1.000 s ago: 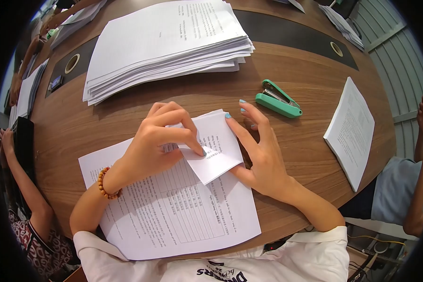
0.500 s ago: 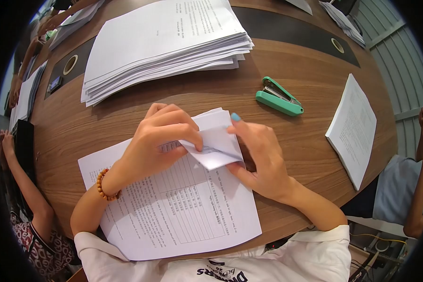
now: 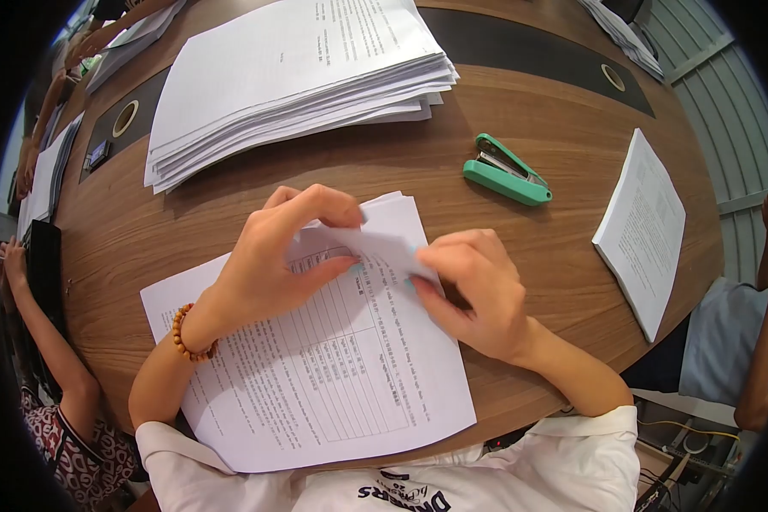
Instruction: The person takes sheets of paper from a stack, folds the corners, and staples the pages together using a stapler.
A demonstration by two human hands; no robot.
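Note:
Printed sheets of paper (image 3: 350, 375) lie on the table in front of me, with their far edge lifted and curled between my hands. My left hand (image 3: 294, 243), a beaded bracelet on its wrist, is over the upper middle of the sheets. Its thumb and forefinger are apart, next to the curled edge, with nothing pinched between them. At the far right corner, my right hand (image 3: 482, 286) pinches the paper between thumb and fingers. Beyond it rests a green stapler (image 3: 508, 173), tilted open.
A tall stack of printed paper (image 3: 299, 85) stands at the back. A thinner stapled-looking stack (image 3: 644, 239) lies at the right. Tape rolls (image 3: 125, 119) sit on the dark strip. Other people's arms (image 3: 51, 333) show at both sides.
The folded-over corner has dropped back and is now a curled, blurred edge. My left fingers have spread from their pinch, while my right fingers have closed on the corner.

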